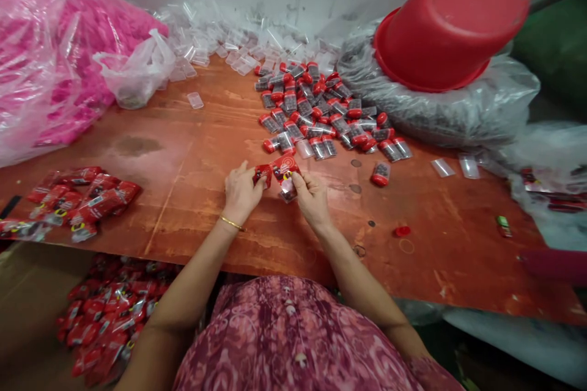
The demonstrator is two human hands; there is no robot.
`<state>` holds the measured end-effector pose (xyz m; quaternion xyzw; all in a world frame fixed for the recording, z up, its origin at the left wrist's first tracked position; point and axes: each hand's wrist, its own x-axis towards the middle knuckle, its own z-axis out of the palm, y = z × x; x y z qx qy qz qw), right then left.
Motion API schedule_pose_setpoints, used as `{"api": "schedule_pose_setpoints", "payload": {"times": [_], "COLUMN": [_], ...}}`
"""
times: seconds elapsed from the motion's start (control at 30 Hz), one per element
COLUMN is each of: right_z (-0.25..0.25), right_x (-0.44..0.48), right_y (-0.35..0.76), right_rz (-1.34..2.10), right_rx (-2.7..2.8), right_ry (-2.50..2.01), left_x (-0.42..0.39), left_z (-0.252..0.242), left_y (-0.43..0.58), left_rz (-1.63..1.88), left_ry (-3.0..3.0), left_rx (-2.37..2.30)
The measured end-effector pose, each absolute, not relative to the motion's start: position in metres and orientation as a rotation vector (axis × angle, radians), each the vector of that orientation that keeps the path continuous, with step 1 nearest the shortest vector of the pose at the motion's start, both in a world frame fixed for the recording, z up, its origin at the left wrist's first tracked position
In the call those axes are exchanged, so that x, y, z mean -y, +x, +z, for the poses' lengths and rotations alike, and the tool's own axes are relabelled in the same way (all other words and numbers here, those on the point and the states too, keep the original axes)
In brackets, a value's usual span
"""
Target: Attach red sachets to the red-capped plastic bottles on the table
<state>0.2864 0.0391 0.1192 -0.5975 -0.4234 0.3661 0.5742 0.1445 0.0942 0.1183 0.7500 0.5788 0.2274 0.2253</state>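
Over the middle of the table, my right hand [312, 197] pinches a red printed plastic packet [285, 166] with a clear lower end. My left hand [244, 190], with a gold bangle at its wrist, is closed on a second small red printed piece [263, 175], perhaps another packet. The two pieces are side by side, nearly touching; whether they are joined I cannot tell. Just beyond my hands lies a heap of small clear containers [290, 101] with red caps and dark contents. One such container [380, 174] lies apart to the right.
Filled red packets [98, 201] lie at the table's left, with more in a box [32, 293] below. Clear plastic pieces [243, 61] are piled at the back. A red tub [454, 30] rests upside down on a bag [426, 113]. A pink-filled bag [55, 61] stands left.
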Motion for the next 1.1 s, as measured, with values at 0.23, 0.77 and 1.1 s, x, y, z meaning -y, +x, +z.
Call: {"api": "schedule_pose_setpoints", "payload": {"times": [0.23,0.77,1.1], "right_z": [0.116,0.116,0.129], "right_x": [-0.032,-0.001,-0.035], "right_y": [0.285,0.273,0.298], "right_rz": [0.811,0.788,0.432], "right_rx": [1.009,1.481,1.577], "right_ry": [-1.399,-1.758,-2.628], "left_x": [-0.092,-0.045,-0.046], "left_z": [0.127,0.131,0.141], "left_y": [0.142,0.13,0.147], "left_rz": [0.929,1.026,0.994], "left_ry": [2.129,0.792,0.467], "left_rx": [-1.645,-1.261,-1.163]}}
